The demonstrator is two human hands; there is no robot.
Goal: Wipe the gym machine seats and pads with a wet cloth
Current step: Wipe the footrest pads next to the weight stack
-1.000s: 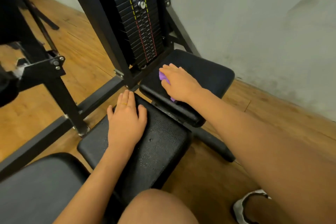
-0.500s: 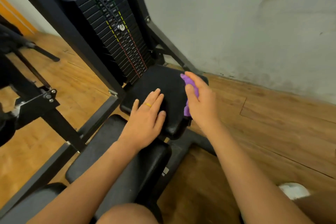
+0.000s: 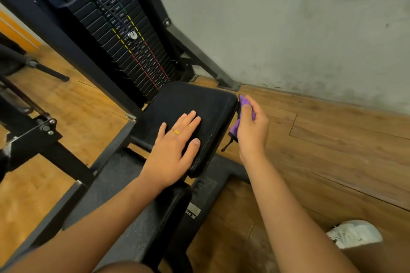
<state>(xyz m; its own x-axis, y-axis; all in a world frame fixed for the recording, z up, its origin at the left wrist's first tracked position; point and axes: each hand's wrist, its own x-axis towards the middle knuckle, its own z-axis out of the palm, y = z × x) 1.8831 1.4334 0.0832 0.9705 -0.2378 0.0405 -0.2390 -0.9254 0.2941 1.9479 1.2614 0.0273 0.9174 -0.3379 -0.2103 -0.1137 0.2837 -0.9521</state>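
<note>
Against the grey wall [image 3: 288,29], over the wooden floor [image 3: 332,139], stands one weight stack [image 3: 133,51]; before it lie two black pads, a smooth far pad [image 3: 195,104] and a grainy near pad [image 3: 117,170]; one white shoe [image 3: 352,232] shows at the lower right. Both hands are at the far pad; the left hand [image 3: 175,146] rests flat on its top, fingers straight, holding nothing; the right hand [image 3: 250,131] grips the one purple cloth [image 3: 244,101] and presses it to the pad's right side edge. By my judgement the step in hand is wiping that edge; next the cloth should run along the whole edge with steady pressure. One gold ring [image 3: 176,132] sits on a left finger.
</note>
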